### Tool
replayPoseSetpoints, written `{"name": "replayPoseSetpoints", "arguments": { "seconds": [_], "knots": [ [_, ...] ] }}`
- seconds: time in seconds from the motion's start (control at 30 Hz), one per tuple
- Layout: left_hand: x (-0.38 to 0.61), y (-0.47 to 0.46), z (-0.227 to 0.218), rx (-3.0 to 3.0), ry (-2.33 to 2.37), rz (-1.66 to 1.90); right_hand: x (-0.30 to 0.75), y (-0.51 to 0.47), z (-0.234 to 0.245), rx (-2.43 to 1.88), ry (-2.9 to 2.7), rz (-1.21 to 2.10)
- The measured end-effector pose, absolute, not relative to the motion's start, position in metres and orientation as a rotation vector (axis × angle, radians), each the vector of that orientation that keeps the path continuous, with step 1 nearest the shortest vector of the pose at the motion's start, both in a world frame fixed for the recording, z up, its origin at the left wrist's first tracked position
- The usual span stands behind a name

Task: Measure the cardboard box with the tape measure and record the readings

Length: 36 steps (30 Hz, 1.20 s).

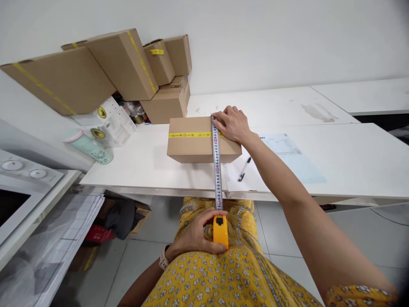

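White bench [143, 166] carries the box [191, 147]; my right grip [233, 124] pins the tape [217, 170], left grip [193, 236] clasps its case [220, 230]; loosened, I fear it snaps back.

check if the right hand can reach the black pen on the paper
Probably yes: the pen lies uncovered near the right hand, though that hand pins tape to the brown cardboard box.

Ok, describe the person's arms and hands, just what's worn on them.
The left hand and right hand are bare: no gloves, no rings visible. A pale band circles the left wrist. The right arm is bare up to a short yellow sleeve with a small flower print; the left sleeve is out of view.
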<state>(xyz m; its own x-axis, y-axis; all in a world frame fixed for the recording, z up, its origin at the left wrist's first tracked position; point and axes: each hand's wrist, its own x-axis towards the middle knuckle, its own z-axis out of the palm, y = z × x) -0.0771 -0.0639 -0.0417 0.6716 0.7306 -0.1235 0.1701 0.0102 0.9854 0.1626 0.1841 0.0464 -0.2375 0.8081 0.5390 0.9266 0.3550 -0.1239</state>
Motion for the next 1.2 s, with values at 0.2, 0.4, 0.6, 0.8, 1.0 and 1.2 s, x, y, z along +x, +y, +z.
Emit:
{"name": "replayPoseSetpoints", "arguments": {
  "seconds": [0.2, 0.4, 0.6, 0.8, 1.0, 1.2],
  "knots": [
    [-0.078, -0.064, -0.043, 1.526, 0.777, 0.518, 0.162, 0.183, 0.048, -1.521, -2.123, -0.281],
    [-0.080, -0.065, -0.045, 1.496, 0.795, 0.530, 0.163, 0.182, 0.049, -1.515, -2.123, -0.260],
    [-0.082, -0.065, -0.044, 1.491, 0.772, 0.545, 0.164, 0.182, 0.050, -1.511, -2.124, -0.249],
    [-0.081, -0.064, -0.048, 1.493, 0.768, 0.539, 0.162, 0.180, 0.053, -1.544, -2.138, -0.225],
    [-0.082, -0.061, -0.047, 1.604, 0.787, 0.570, 0.164, 0.180, 0.051, -1.521, -2.105, -0.179],
    [-0.105, -0.052, -0.024, 1.732, 0.808, 0.753, 0.168, 0.179, 0.049, -1.536, -2.078, -0.032]
  ]
}}
